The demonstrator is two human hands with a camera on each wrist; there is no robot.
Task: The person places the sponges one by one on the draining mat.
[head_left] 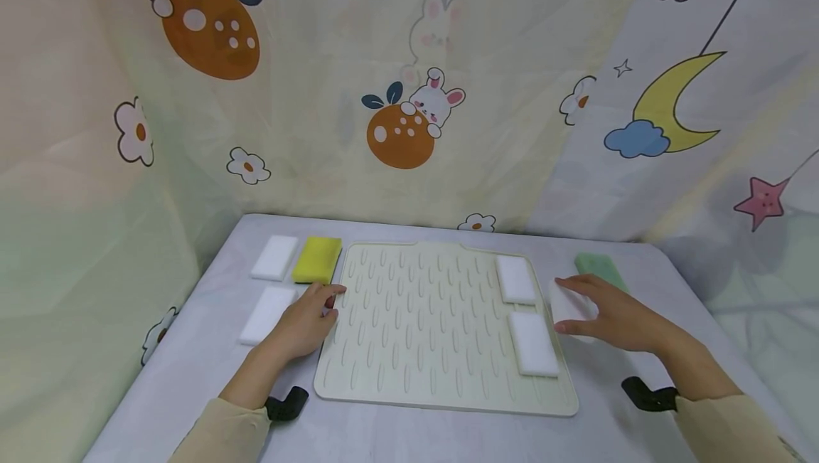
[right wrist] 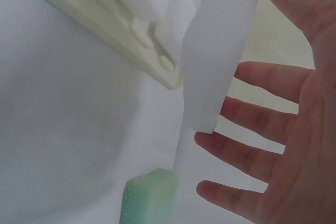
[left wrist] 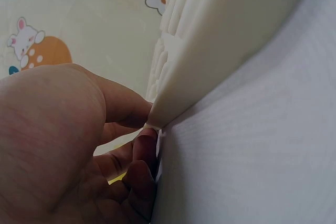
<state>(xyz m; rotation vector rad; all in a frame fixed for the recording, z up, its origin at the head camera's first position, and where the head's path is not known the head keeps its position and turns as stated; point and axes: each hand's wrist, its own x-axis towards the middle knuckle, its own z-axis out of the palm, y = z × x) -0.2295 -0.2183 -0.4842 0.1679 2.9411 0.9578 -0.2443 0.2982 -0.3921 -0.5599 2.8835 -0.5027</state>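
Note:
My left hand (head_left: 307, 321) is at the left edge of a cream ribbed mat (head_left: 422, 335), thumb and forefinger touching its rim. The left wrist view shows those fingertips against the mat's edge (left wrist: 194, 66), close to the white cloth. Just past the mat's right side, my right hand (head_left: 614, 314) spans a white sponge block (head_left: 566, 303) between thumb and fingers. In the right wrist view this white sponge (right wrist: 215, 51) shows from its narrow side, with the thumb at one end and a fingertip at the other; the little finger stands apart.
Two white sponges (head_left: 515, 279) (head_left: 534, 346) lie along the mat's right part. Left of the mat are two more white sponges (head_left: 275, 257) (head_left: 265, 317) and a yellow sponge (head_left: 316, 260). A green sponge (head_left: 601, 269) sits behind my right hand. Printed curtains (head_left: 307, 93) surround the table.

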